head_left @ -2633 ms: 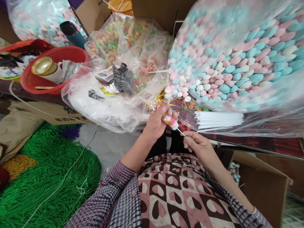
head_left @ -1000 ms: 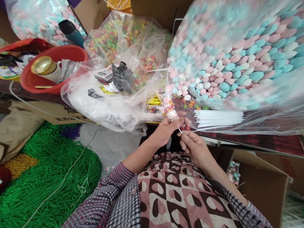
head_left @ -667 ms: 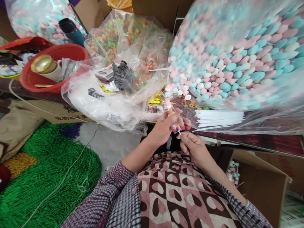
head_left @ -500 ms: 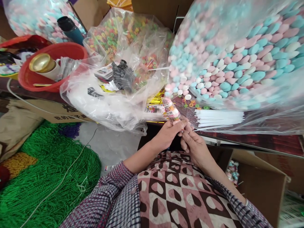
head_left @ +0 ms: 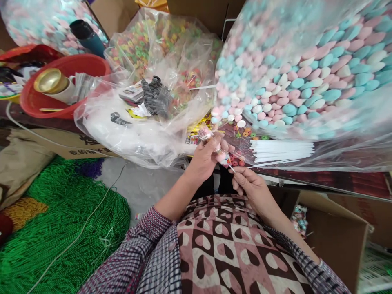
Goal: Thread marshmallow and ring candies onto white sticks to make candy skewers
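My left hand (head_left: 204,157) is closed around a wrapped candy skewer (head_left: 224,159), a slim clear packet with pink, white and orange pieces inside. The packet's printed upper end sticks out beyond my left fingers. From its lower end comes a thin white stick, and my right hand (head_left: 249,181) pinches the end of it between thumb and fingers. Both hands are just above the near table edge. Small red ring candies (head_left: 237,158) lie right behind the packet, and a bundle of flat white sticks (head_left: 281,150) rests to the right.
A large clear bag of pink, blue and white candies (head_left: 294,94) fills the back right. Behind my left hand is a bag of coloured ring candies (head_left: 165,41). A red basin (head_left: 27,100) stands left, green cords (head_left: 76,212) hang below, and an open carton (head_left: 337,232) is low right.
My left hand has slid up and left along the packet, with its printed end tilting left. The hands are farther apart, and the lower end and white stick now show between them.
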The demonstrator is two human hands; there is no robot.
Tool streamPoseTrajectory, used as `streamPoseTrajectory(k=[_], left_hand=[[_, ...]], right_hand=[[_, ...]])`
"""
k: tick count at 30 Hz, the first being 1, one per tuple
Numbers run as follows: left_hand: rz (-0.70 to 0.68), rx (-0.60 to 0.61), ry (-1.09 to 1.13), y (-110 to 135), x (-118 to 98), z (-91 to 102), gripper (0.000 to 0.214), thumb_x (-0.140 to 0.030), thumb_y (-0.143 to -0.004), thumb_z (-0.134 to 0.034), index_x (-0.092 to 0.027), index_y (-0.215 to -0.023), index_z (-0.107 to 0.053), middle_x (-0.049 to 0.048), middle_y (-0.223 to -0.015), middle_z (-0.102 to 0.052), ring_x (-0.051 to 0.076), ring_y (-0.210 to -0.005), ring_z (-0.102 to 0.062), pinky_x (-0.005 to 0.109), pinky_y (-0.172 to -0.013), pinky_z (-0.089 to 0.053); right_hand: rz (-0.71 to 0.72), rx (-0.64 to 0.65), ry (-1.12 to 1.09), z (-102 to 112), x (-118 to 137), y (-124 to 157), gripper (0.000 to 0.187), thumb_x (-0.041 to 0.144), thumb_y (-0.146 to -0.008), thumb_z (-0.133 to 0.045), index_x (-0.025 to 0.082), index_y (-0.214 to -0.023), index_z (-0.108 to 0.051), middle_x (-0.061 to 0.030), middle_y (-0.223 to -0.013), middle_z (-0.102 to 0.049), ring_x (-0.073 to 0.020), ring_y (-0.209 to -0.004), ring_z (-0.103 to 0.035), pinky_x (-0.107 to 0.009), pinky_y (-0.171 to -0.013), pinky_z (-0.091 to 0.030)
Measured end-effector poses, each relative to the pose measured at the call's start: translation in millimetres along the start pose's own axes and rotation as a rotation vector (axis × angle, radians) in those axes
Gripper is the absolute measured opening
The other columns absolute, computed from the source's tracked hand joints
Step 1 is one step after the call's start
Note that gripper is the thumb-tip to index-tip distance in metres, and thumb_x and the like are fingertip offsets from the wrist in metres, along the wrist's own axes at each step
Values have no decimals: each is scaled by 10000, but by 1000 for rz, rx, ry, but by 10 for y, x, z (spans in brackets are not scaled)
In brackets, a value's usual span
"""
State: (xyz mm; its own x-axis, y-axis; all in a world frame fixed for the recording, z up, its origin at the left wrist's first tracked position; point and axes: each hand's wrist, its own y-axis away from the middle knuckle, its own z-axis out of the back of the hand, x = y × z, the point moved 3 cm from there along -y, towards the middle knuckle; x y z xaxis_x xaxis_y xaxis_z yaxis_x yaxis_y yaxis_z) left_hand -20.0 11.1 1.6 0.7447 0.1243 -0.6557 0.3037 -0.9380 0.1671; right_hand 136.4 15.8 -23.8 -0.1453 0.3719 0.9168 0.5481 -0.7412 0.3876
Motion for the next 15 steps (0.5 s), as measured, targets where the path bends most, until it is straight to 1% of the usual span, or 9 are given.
streamPoseTrajectory(k=[2,7,9,12,13,15], left_hand=[[-9,6,13,19,11,-22,228,-373,-788,-742,-208,-892,-623,-36,-666,-606,140,-698,-667,263,-694,-504],[105,83,-5,117,133,-77,281,-432,-783,-739,-203,-894,-621,-20,-673,-608,168,-773,-669,304,-753,-517],[117,106,12,138,153,-62,332,-467,-780,-736,-203,-951,-632,-2,-734,-642,177,-814,-671,320,-785,-516],[110,112,-4,155,143,-21,422,-532,-763,-731,-212,-1019,-628,27,-912,-678,173,-880,-664,320,-827,-504],[98,104,-45,162,138,-8,436,-536,-761,-732,-219,-1041,-623,27,-956,-674,163,-887,-656,308,-833,-498],[78,106,-196,179,146,8,455,-504,-758,-746,-223,-1091,-613,21,-961,-662,140,-862,-633,281,-825,-486]], right_hand=[[6,11,36,-4,13,-5,300,481,-817,-689,194,-904,-670,33,-571,-577,-87,-466,-416,-229,-457,-291],[-1,65,-6,-72,-19,-1,297,498,-862,-635,205,-903,-653,45,-524,-568,-76,-414,-405,-218,-432,-277],[3,43,-37,-75,-22,7,291,496,-862,-637,207,-896,-643,51,-511,-555,-74,-407,-399,-214,-423,-273],[20,-12,-75,-59,1,17,280,488,-866,-636,208,-881,-632,60,-493,-527,-72,-397,-383,-211,-407,-254],[30,-30,-75,-54,15,19,279,487,-870,-633,208,-884,-633,62,-491,-522,-72,-394,-376,-211,-403,-249],[64,-72,-66,-45,48,20,281,486,-871,-632,208,-903,-637,62,-494,-525,-73,-393,-366,-211,-398,-246]])
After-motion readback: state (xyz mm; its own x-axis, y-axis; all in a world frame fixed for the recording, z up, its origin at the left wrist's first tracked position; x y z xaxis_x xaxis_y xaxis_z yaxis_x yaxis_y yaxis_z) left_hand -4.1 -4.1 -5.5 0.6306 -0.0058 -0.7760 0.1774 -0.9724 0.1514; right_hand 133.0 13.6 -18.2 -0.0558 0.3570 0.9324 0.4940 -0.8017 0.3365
